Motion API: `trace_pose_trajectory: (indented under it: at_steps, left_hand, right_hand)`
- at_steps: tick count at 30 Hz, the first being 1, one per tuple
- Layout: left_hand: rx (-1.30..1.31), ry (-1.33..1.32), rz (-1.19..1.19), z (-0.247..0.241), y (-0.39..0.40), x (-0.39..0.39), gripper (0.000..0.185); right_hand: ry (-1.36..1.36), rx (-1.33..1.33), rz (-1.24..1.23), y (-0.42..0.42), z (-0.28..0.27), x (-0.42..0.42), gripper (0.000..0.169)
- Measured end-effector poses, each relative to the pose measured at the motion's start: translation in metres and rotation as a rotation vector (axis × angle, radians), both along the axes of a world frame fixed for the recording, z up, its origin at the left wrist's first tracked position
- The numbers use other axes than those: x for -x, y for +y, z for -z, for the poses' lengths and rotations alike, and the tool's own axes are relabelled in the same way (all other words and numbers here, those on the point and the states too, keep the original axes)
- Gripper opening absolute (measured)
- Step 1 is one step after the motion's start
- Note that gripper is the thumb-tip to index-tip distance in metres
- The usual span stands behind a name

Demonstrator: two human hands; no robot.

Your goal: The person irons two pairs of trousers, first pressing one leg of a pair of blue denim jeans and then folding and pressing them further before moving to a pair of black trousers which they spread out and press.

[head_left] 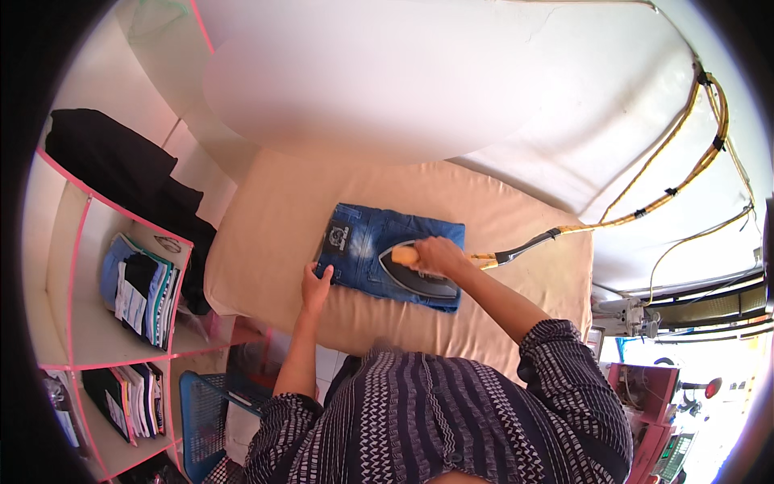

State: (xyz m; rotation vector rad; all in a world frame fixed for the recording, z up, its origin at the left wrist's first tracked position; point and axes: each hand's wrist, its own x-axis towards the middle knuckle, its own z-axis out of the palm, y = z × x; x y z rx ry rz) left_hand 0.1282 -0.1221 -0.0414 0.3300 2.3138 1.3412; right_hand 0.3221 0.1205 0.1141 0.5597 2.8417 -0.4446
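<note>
Folded blue denim jeans (363, 242), with a dark patch near the waistband, lie on a padded table under a beige cloth (272, 224). My right hand (440, 255) grips the orange handle of a clothes iron (417, 281), whose soleplate rests on the right part of the denim, its tip towards the left. My left hand (317, 285) touches the lower left edge of the jeans, thumb on top; its other fingers are partly hidden at the edge.
A yellow-and-black cord (577, 228) runs from the iron to the right wall. Pink-edged shelves (130, 363) with folded clothes and draped black cloth (121, 151) stand at the left. A blue plastic basket (202, 417) is at lower left, a sewing machine (623, 316) at right.
</note>
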Motion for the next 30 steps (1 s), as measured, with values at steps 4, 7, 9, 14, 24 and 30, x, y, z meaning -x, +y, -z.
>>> trace_pose_trajectory:
  at_steps: [4,7,9,14,24,30]
  left_hand:
    - [-0.042,-0.067,-0.008,0.011,-0.001,0.005,0.051]
    - [-0.068,-0.117,0.014,0.005,-0.001,0.003,0.05]
    - [-0.06,-0.179,0.013,-0.009,0.001,-0.001,0.048]
    - [-0.055,-0.146,-0.013,-0.013,0.002,0.0,0.041]
    - [-0.145,-0.186,-0.03,-0.002,0.001,-0.001,0.037]
    - [-0.112,-0.255,0.009,-0.007,0.003,0.0,0.034]
  right_hand:
    - [0.031,0.03,0.108,-0.003,0.008,0.011,0.045]
    - [-0.02,0.054,-0.003,-0.006,0.0,0.005,0.043]
    - [-0.026,0.042,-0.006,-0.005,-0.002,0.002,0.042]
    - [0.007,0.041,0.151,-0.011,0.003,0.014,0.042]
    - [0.046,0.043,0.346,-0.018,0.028,-0.085,0.045]
    - [-0.032,0.11,0.349,-0.011,0.004,-0.063,0.045]
